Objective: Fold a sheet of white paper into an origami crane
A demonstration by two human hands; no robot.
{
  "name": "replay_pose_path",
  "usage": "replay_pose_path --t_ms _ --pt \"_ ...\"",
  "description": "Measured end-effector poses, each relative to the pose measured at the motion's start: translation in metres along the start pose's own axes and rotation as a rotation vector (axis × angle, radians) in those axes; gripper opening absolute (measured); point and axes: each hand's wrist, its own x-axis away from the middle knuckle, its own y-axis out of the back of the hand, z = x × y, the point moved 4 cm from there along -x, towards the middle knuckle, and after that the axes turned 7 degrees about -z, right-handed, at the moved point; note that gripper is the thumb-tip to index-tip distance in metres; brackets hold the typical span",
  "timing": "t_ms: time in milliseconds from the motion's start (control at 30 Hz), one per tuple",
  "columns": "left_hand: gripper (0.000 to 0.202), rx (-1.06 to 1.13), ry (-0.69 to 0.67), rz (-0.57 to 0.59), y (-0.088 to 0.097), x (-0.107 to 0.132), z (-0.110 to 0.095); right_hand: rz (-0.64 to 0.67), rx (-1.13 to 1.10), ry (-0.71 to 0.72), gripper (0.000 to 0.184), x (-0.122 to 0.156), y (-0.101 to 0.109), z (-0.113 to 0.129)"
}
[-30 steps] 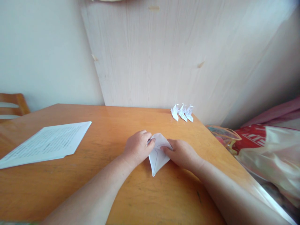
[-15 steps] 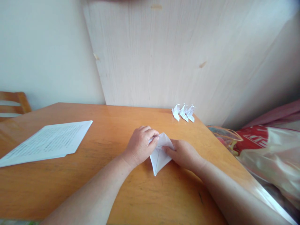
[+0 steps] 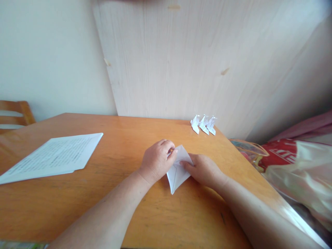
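Between my hands is a folded white paper (image 3: 178, 176), kite-shaped, with a crease down its middle and its lower point toward me. My left hand (image 3: 158, 159) pinches its upper left edge between thumb and fingers. From the right, my right hand (image 3: 203, 169) grips the paper, thumb on the front face and fingers hidden behind it. Three small folded paper figures (image 3: 203, 125), looking like origami birds, stand in a row at the table's far right corner.
The wooden table (image 3: 103, 200) meets a pale board (image 3: 166, 62) at the back. A stack of printed sheets (image 3: 57, 155) lies on the left. Beyond the table's right edge are a red bag (image 3: 278, 152) and whitish plastic (image 3: 303, 173). A wooden chair (image 3: 24, 112) stands at far left.
My left hand's fingers have curled slightly more at the paper's upper left edge. My right hand keeps its hold, and the paper has barely shifted.
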Motion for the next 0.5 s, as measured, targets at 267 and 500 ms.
replay_pose_path --t_ms 267,500 --pt "0.025 0.238 0.329 0.111 0.004 0.000 0.035 0.027 0.005 -0.030 0.029 0.001 0.002 0.001" --pt "0.018 0.365 0.525 0.337 -0.013 0.012 0.055 0.024 -0.001 -0.020 0.030 0.002 0.002 0.001"
